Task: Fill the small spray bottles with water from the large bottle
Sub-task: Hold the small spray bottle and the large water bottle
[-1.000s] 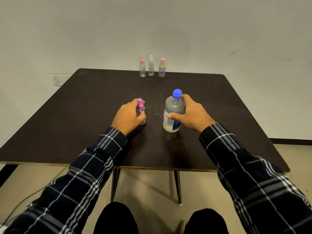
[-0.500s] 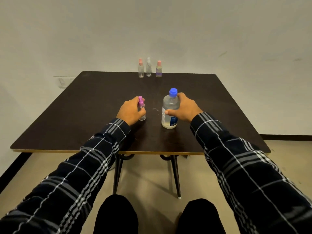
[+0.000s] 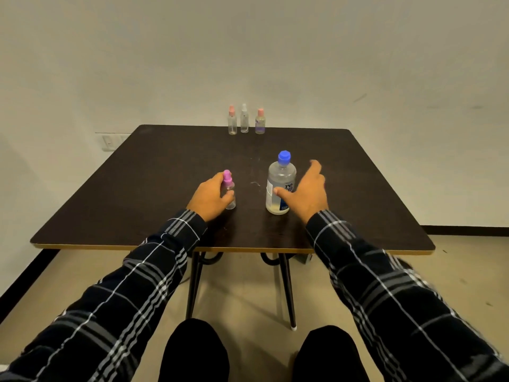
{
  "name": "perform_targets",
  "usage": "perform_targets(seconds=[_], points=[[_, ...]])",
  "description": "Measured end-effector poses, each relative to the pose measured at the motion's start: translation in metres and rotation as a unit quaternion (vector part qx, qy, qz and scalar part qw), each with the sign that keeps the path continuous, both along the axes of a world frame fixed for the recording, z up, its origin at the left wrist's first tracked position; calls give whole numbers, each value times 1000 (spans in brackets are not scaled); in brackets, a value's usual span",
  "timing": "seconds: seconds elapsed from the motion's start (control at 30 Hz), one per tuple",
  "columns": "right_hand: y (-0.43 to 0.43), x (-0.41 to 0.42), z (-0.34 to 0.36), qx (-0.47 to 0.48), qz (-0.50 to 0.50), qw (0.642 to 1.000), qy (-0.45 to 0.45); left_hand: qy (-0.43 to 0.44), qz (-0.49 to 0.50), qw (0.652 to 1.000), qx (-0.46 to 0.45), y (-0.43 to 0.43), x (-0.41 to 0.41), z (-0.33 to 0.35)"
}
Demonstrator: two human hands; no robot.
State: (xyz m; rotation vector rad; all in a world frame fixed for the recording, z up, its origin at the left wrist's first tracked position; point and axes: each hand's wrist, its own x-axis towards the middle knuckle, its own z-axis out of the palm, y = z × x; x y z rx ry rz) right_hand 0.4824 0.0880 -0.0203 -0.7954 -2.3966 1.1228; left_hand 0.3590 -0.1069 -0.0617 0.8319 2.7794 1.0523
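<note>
A small clear spray bottle with a pink cap point(image 3: 228, 188) stands on the dark table point(image 3: 154, 188), and my left hand point(image 3: 210, 197) grips it from the left. To its right stands the large clear water bottle with a blue cap point(image 3: 280, 186). My right hand point(image 3: 305, 193) is beside that bottle with the fingers spread and lifted off it; only the thumb lies against its label. Three more small spray bottles stand in a row at the table's far edge: one point(image 3: 232, 120), another point(image 3: 244, 119) and a third point(image 3: 260, 121).
The table's front edge point(image 3: 110, 246) runs close to my forearms, with its black legs point(image 3: 194, 282) below. A pale wall rises right behind the far edge. A wall socket point(image 3: 108, 142) sits at the left. My knees are under the near edge.
My right hand has let go of the large bottle and its fingers have spread open. The view has pulled back from the table. My left hand keeps its hold on the small bottle.
</note>
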Motion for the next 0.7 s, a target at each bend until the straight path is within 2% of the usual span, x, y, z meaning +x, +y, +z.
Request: perform_targets(seconds=[0.07,0.1,0.2,0.3,0.37,0.7], points=[[-19,16,-10,79,-80,990,89,-32,3,999,-2,-4,2,-11],[-31,23,-16,114,-87,982,122,-37,9,999,8,-6,2,-18],[-58,24,-33,144,18,983,115,-16,28,999,44,-7,7,-30],[-68,3,-41,101,145,983,43,4,24,999,38,-6,8,-30],[-72,-16,-37,62,174,983,17,6,22,999,28,-6,9,-29],[-77,-65,-27,-55,114,990,61,7,27,1000,-9,-5,9,-29]])
